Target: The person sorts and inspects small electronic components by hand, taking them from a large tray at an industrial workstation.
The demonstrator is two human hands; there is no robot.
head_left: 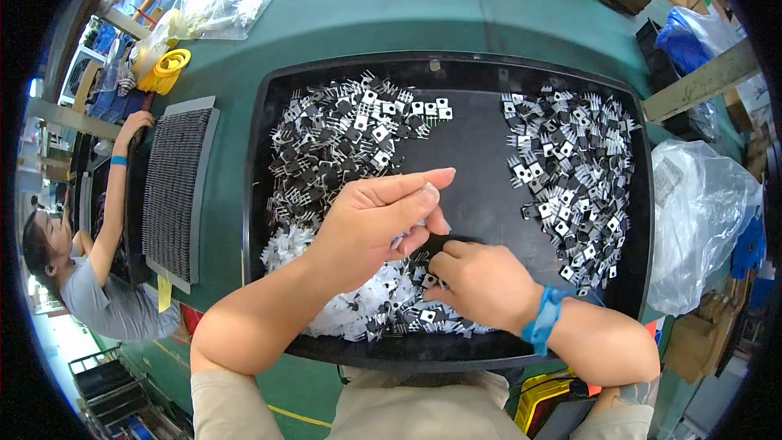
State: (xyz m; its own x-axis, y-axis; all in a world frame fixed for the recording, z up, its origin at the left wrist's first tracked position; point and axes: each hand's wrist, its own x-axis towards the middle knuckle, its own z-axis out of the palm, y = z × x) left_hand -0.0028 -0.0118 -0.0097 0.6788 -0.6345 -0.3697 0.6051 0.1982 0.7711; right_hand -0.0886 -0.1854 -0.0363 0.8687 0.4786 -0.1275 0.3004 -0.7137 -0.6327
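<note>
My left hand (366,224) is held above the middle of a black tray (481,220), its fingers curled in. Small white pieces (397,242) show between its fingers, mostly hidden. Lower and to the right, my right hand (489,287) reaches down with bent fingers into a pile of black three-legged transistors (428,316) at the tray's near side. Its fingertips touch the pile, and what they pinch is hidden. Loose white pieces (346,314) lie heaped at the near left, partly under my left forearm.
More transistors are heaped along the tray's left (305,159) and right (570,179) sides. Left of the tray lies a rack (175,187) packed with dark parts in rows. A yellow tape roll (167,65) and plastic bags (224,0) are farther back. Another person (114,293) works at the left.
</note>
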